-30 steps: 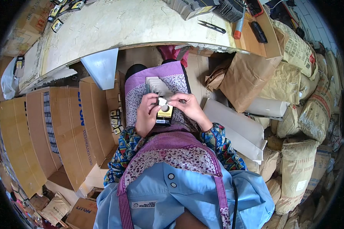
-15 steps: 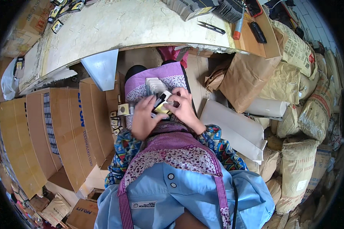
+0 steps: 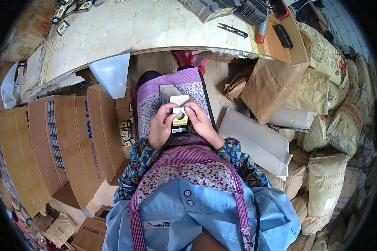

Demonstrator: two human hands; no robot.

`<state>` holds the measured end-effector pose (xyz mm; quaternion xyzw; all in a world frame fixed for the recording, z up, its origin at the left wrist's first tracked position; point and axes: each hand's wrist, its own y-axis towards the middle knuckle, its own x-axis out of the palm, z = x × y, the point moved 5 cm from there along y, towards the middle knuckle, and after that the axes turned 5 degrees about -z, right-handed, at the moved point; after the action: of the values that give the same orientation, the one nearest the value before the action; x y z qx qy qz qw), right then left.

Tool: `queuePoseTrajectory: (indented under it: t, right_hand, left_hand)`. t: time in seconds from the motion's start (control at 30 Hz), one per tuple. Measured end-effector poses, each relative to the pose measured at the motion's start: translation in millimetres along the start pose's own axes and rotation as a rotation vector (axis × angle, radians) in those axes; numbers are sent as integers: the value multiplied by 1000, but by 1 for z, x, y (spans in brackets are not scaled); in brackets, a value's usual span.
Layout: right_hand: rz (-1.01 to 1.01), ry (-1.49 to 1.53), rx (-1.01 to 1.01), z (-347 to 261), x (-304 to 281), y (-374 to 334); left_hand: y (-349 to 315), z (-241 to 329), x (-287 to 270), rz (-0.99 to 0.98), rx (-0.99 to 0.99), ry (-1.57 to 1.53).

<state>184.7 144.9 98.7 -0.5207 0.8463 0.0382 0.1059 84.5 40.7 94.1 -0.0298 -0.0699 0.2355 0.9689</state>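
Observation:
Over my lap, both hands hold a small black-and-yellow cardboard box [image 3: 180,122] with a dark round spot on its front and a pale flap at its far end. My left hand [image 3: 159,129] grips its left edge, thumb on the front. On the other side, my right hand [image 3: 198,119] pinches the right edge near the flap. Just beyond, a stack of pale grey flat card pieces [image 3: 166,93] lies on my flowered purple apron [image 3: 148,98]. Part of the stack is hidden behind the box and my left hand.
Left of my lap, an open brown carton [image 3: 107,138] has several small boxes [image 3: 126,133] at its inner side. Ahead, the worktable [image 3: 155,29] carries thread snips [image 3: 232,29], an orange-tipped marker [image 3: 261,33] and stacked dark cards [image 3: 209,10]. Filled sacks [image 3: 326,190] crowd the right.
The box has gone from tilted to facing me, and both hands have steadied on its edges. A small box that showed beside my left hand, near the carton, is gone from that spot.

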Motion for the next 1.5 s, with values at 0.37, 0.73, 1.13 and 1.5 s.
queuePoseTrajectory:
  t: [0.37, 0.73, 1.13, 1.5]
  right_hand:
    - [202, 375, 246, -1, -8, 9]
    - [81, 452, 334, 8, -17, 3]
    - [10, 62, 76, 3, -10, -5]
    - [90, -718, -19, -17, -7, 0]
  left_hand:
    - [-6, 5, 1, 54, 34, -24]
    - [-5, 2, 3, 48, 6, -25]
    - [-16, -3, -24, 23, 122, 54]
    - [-17, 20, -10, 38, 309, 909]
